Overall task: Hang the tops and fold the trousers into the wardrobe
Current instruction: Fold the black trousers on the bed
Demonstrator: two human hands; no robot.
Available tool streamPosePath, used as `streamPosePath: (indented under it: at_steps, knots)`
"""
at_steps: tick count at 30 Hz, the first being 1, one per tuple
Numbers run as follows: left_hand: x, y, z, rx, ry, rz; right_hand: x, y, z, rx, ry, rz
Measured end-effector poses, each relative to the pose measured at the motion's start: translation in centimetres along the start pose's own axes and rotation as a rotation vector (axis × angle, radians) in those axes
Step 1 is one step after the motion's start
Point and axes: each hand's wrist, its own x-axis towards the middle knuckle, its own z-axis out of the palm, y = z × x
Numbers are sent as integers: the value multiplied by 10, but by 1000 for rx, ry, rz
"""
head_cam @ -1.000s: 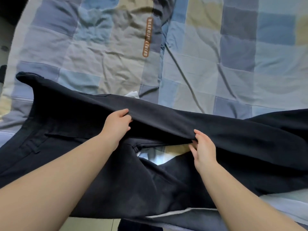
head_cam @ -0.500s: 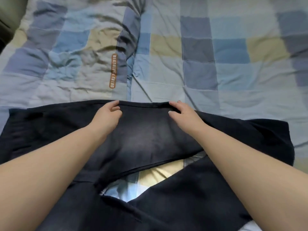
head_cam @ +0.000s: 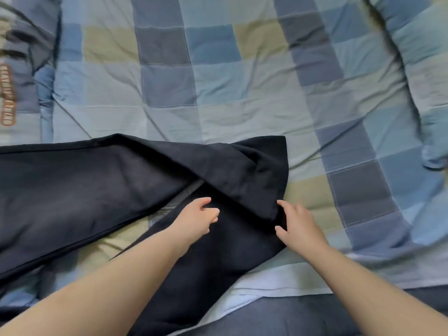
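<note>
Dark navy trousers [head_cam: 80, 190] lie spread on the bed, their two legs splayed apart, one running off the left edge, the other toward the bottom. The upper leg's cuff end is folded over onto the lower one. My left hand [head_cam: 197, 218] rests on the lower leg just under that fold, fingers curled and touching the cloth. At the leg's hem my right hand [head_cam: 297, 221] has its fingers pinched on the edge of the dark fabric.
A checked quilt [head_cam: 218, 76] in blue, grey and olive covers the bed, rumpled at the right. An orange label [head_cam: 7, 95] shows at the far left. The white sheet edge [head_cam: 278, 284] and dark bed side [head_cam: 291, 318] run along the bottom.
The view has swung right along the trousers. Both hands left the middle of the trousers and now sit at the leg ends, where one cuff lies folded over the other leg.
</note>
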Motion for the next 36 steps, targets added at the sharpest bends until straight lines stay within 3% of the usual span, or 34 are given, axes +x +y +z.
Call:
streamPosePath:
  at_steps: [5,9,12,16,21,25,29,32,36]
  knots:
    - [19,24,68,-494,-8,-73,27,31,-9,-133,95,-211]
    - [29,44,92,-715,68,57,56,35,-15,-171,169,-432]
    - [32,77,96,-845,58,180,78,33,-29,30,313,-517]
    - [36,140,86,-935,119,256,94,12,-77,584,361,-332]
    - [41,214,70,-753,40,351,132,-12,-153,816,430,-218]
    - [45,213,68,-598,17,314,173,-7,-174,813,288,-49]
    - [40,137,71,-388,220,242,163,29,-132,712,221,-4]
    - [23,56,76,-105,419,217,127,61,-60,660,-3,6]
    - [-10,-43,91,309,455,187,79,75,3,626,-164,-53]
